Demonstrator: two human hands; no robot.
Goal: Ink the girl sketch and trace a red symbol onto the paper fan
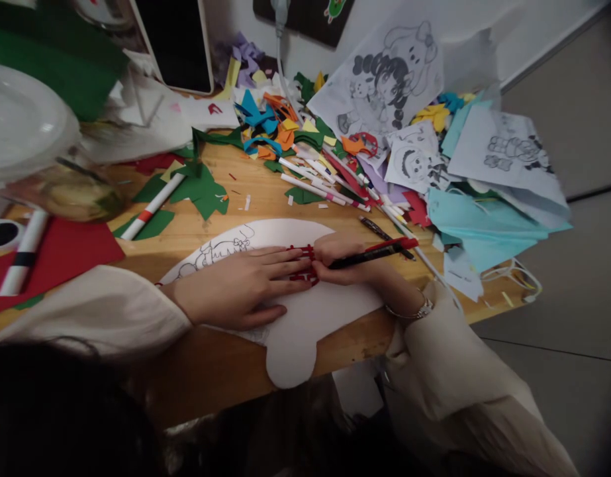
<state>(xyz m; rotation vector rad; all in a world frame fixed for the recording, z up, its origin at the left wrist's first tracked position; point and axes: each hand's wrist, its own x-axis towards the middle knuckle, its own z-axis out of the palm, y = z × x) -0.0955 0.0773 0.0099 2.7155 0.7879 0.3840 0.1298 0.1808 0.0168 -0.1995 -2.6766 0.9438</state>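
Note:
A white paper cutout (335,308) with a rounded tab at its lower edge lies on the wooden table, with line drawings on its left part and red marks near its middle. Flat on it rests my left hand (250,281), fingers extended to the right beside the red marks. My right hand (342,258) is closed around a black marker (372,254) with a red end, its tip hidden by the fingers at the red marks. The two hands are close together.
Colored paper scraps (265,122) and several white markers (322,190) lie behind the cutout. Printed drawings (384,86) and blue paper (478,218) are at the right. A plastic bowl (24,126), red paper (81,252) and a phone (176,43) are at the left.

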